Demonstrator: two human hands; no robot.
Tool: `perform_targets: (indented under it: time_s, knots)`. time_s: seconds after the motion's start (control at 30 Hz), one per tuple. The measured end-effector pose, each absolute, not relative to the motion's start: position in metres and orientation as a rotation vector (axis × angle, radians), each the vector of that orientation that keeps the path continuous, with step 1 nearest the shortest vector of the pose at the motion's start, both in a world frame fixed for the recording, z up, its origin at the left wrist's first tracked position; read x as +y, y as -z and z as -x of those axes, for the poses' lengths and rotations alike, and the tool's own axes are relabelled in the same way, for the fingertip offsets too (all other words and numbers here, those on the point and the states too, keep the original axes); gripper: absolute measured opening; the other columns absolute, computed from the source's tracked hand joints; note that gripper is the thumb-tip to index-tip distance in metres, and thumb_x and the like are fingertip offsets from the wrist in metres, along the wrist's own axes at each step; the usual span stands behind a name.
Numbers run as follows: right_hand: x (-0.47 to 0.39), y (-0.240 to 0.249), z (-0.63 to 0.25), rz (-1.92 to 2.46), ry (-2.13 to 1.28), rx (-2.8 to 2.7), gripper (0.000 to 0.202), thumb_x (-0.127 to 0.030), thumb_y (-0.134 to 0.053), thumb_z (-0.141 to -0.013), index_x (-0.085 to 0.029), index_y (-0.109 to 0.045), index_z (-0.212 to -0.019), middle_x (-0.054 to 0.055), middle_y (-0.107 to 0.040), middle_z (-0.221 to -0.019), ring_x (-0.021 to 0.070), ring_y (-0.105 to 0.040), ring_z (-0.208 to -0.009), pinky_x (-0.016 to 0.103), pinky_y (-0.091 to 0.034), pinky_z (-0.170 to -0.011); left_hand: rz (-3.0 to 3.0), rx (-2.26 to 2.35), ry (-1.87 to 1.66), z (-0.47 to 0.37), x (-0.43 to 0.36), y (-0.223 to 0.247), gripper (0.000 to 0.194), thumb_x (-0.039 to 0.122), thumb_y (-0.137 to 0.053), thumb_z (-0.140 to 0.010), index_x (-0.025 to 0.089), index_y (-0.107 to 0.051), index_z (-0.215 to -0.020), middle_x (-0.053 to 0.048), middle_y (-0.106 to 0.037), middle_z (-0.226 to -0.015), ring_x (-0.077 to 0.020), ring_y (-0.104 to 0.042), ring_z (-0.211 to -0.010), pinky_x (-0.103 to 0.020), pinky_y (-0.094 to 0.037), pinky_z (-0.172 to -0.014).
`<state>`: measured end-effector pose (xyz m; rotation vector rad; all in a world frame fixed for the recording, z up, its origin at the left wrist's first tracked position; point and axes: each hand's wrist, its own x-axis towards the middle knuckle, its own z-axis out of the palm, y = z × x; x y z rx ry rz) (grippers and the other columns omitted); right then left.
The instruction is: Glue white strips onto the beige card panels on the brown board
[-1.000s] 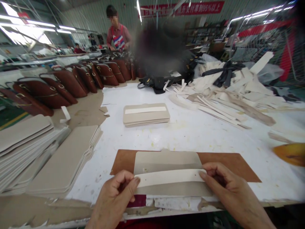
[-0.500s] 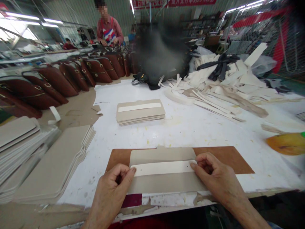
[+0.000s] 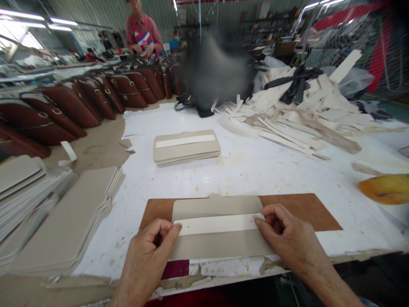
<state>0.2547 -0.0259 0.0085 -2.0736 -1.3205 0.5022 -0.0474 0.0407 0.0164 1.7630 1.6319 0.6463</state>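
A white strip with a small dark hole near each end spans a beige panel. My left hand pinches the strip's left end between thumb and fingers. The right end is pinched by my right hand. Beneath the panel lies a brown sheet, showing on both sides. Farther back, a small stack of beige panels carries another white strip.
Beige panels are stacked at the left, brown bags behind them. Pale offcuts heap up at the back right, near a yellow object. A person stands at the far side. The worktable's edge is close in front.
The view has shifted slightly, so the background sits a little further left and higher. Both hands keep their hold on the strip, which has hardly moved over the panel.
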Motion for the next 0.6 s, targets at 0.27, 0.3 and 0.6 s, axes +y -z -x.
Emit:
perform_targets:
  time_s: [0.27, 0.3, 0.6]
  knots:
    - [-0.0264, -0.0096, -0.2542, 2.091, -0.490, -1.352, 0.024, -0.050, -0.056, -0.093, -0.027, -0.061, -0.087, -0.004, -0.060, -0.071, 0.0205, -0.056, -0.063, 0.035, -0.041, -0.065, -1.775, 1.622, -0.662, 0.0469, 0.0435, -0.0142, 0.047, 0.063, -0.058, -0.094, 0.023, -0.062, -0.069, 0.004, -0.056, -0.062, -0.0156, -0.051, -0.058, -0.025, -0.038, -0.055]
    - [-0.0265, -0.0102, -0.2539, 2.096, -0.489, -1.356, 0.024, -0.050, -0.056, -0.093, -0.027, -0.061, -0.087, -0.004, -0.060, -0.071, 0.0206, -0.056, -0.063, 0.035, -0.041, -0.065, -1.771, 1.622, -0.665, 0.0467, 0.0434, -0.0143, 0.046, 0.062, -0.058, -0.094, 0.023, -0.062, -0.069, 0.004, -0.056, -0.062, -0.0156, -0.052, -0.059, -0.025, -0.038, -0.055]
    - [-0.0243, -0.0074, -0.2580, 2.162, -0.508, -1.376, 0.031, -0.057, -0.053, -0.091, -0.027, -0.062, -0.087, -0.003, -0.060, -0.070, 0.0210, -0.057, -0.063, 0.036, -0.042, -0.064, -1.735, 1.574, -0.726, 0.0431, 0.0413, -0.0149, 0.043, 0.056, -0.060, -0.094, 0.023, -0.061, -0.067, 0.005, -0.054, -0.061, -0.0144, -0.050, -0.057, -0.024, -0.038, -0.054]
